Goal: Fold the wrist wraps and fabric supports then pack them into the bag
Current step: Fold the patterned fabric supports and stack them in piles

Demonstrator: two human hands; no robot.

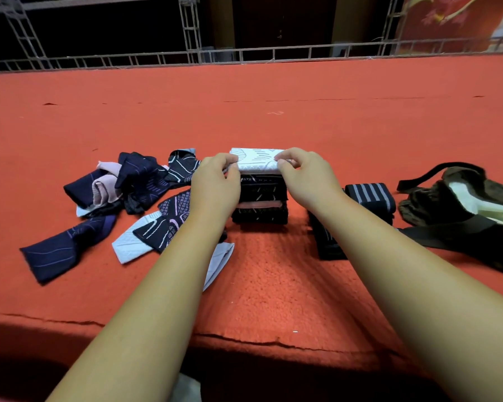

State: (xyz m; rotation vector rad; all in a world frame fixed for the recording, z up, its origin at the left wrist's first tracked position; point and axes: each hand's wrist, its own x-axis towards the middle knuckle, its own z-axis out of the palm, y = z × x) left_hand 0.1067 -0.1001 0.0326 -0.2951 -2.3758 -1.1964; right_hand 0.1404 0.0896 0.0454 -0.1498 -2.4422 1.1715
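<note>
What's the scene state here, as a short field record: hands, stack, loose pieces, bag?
surface: red carpet
left hand: pinches left end of white folded support
right hand: pinches its right end
stack: folded dark pieces, centre, under the white one
unfolded pile: navy, pink and pale pieces, left of stack
striped wrap: folded, between stack and bag
bag: brown, far right, open, something white inside

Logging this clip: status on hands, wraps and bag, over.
Left hand and right hand both pinch the white patterned folded wrap atop the dark folded stack. Unfolded navy pile left. Open brown fabric bag right, grey-striped black wrap between.
</note>
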